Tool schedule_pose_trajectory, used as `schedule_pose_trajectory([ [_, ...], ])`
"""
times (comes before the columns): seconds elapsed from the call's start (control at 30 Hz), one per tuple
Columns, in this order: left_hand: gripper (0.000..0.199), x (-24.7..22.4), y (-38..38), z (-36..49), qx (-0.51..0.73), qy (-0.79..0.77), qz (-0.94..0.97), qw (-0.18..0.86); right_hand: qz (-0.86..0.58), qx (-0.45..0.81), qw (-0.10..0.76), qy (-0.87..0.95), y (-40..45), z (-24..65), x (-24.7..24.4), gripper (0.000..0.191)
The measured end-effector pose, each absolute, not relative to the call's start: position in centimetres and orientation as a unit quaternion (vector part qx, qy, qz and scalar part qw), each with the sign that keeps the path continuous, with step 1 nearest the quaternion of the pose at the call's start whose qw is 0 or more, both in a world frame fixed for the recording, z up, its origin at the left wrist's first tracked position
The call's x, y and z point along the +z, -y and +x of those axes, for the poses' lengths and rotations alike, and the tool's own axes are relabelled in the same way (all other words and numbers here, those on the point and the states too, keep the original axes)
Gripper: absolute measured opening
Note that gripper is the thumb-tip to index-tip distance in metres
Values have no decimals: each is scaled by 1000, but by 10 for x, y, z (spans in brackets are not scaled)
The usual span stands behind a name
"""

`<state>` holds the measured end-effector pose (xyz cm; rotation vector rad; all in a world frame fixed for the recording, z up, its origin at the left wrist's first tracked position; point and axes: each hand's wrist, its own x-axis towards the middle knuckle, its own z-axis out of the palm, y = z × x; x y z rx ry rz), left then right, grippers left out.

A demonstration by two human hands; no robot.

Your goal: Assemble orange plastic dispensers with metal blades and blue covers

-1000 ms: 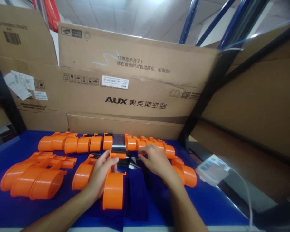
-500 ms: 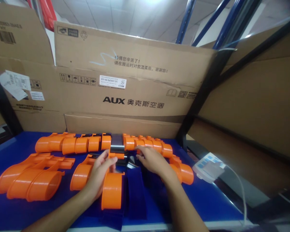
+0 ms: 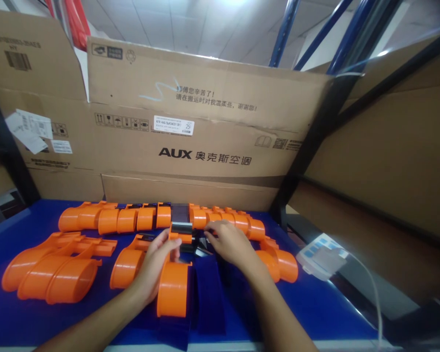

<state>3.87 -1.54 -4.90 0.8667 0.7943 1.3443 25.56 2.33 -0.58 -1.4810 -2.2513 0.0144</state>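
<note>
My left hand (image 3: 157, 266) is wrapped around an orange tape dispenser (image 3: 174, 289), its round drum pointing toward me. At its far end sits a black piece with a serrated metal edge (image 3: 182, 227). My right hand (image 3: 229, 240) hovers just to the right of it, fingers curled together; what they hold, if anything, is hidden. Under and between the hands lie small dark and shiny metal pieces (image 3: 203, 247). Dark blue flat strips (image 3: 209, 293) lie in front of them, beside the held dispenser.
A row of orange tape dispensers (image 3: 108, 221) runs along the back of the blue tabletop (image 3: 132, 325). Several more dispensers (image 3: 58, 274) lie at the left. A clear plastic box with a white cable (image 3: 322, 256) sits at the right edge. Cardboard (image 3: 205, 137) stands behind.
The whole view has shifted slightly, so things appear a little further right. Both hands keep nearly the same pose, and the left still grips the tape dispenser.
</note>
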Motion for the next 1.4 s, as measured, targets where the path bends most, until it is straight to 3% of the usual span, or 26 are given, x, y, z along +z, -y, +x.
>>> schedule_pose_trajectory([
  [0.13,31,-50,14,39,585,-347,370,633,-498,37,318,806,-25,254,-2,11],
  [0.33,36,-49,13,38,593,-346,330,648,-446,130,435,771,-22,244,-2,25],
  [0.53,32,-49,13,39,603,-355,341,628,-426,369,505,654,-18,233,-9,23],
  [0.8,27,-53,16,40,564,-363,420,611,-435,332,529,649,-15,233,2,15],
  [1.1,33,-54,12,40,575,-365,446,580,-357,483,510,616,-14,232,-4,41],
  [1.4,31,-59,9,36,593,-362,415,587,-357,457,549,602,-10,219,-7,44],
])
